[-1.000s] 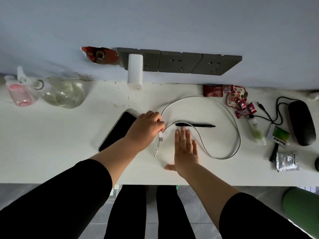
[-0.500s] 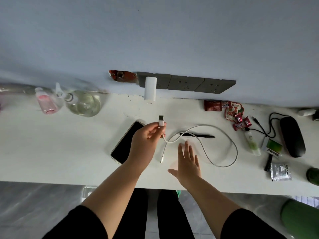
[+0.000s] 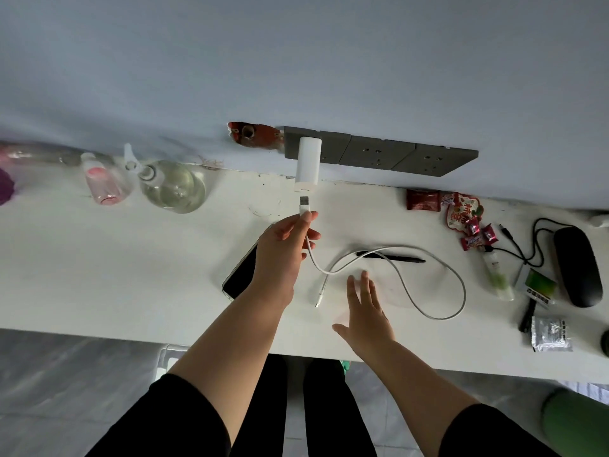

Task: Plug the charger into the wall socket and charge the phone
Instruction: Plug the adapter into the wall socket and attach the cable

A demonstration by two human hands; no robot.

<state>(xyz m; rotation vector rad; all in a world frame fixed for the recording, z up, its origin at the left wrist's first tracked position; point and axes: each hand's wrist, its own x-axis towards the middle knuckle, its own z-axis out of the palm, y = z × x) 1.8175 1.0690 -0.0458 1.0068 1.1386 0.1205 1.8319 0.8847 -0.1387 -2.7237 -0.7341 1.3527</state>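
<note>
A white charger block (image 3: 308, 166) sticks out of the leftmost grey wall socket (image 3: 333, 147). My left hand (image 3: 283, 255) pinches the USB plug (image 3: 304, 206) of a white cable (image 3: 425, 278), its metal tip a short gap below the charger's end. The cable loops over the white desk (image 3: 131, 258), and its small far plug (image 3: 319, 296) lies loose. A black phone (image 3: 239, 275) lies screen up, partly hidden under my left wrist. My right hand (image 3: 365, 311) hovers flat over the desk, fingers apart, holding nothing.
Two more grey sockets (image 3: 405, 156) sit to the right. A black pen (image 3: 392, 257) lies under the cable loop. Clear bottles (image 3: 171, 186) stand at the left. Snack packets (image 3: 461, 212), a small tube (image 3: 497, 275), a black mouse (image 3: 576, 265) with cord and a foil sachet (image 3: 550, 334) crowd the right.
My left hand lifted the USB plug off the desk and carried it up toward the charger block, dragging the cable loop along. My right hand slid back slightly and stayed flat.
</note>
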